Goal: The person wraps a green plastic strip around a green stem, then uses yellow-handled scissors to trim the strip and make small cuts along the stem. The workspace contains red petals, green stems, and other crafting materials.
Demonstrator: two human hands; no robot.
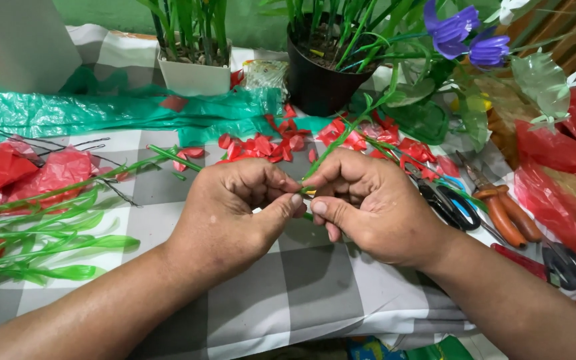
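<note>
At table centre, both hands meet over the grey-and-white checked cloth [315, 280]: left hand [225, 213] and right hand [368, 207] each pinch the same thin green stem [341, 143], grip narrow, thumb and fingers closed on it; the held part is hidden between the fingertips. Stem runs up and right from the hands toward the black pot [318, 80]. White square pot [195, 77] just left of it, both with green stalks cut off at the top edge. Crumpled green plastic sheet [68, 110] lies across the back left; red plastic pieces [35, 170] near the left edge, with a row of finished green plastic leaves [48, 243] below them. Small red petal cutouts [265, 147] scattered behind the hands. Right side crowded: scissors [445, 200] just beside the right hand, orange-handled pliers [508, 217] next to them, red plastic bag [558, 193] further right, purple flowers [468, 37] top right. Small clear packet [265, 70] between the pots, contents hard to make out. Open cloth only in front of the wrists, near edge.
</note>
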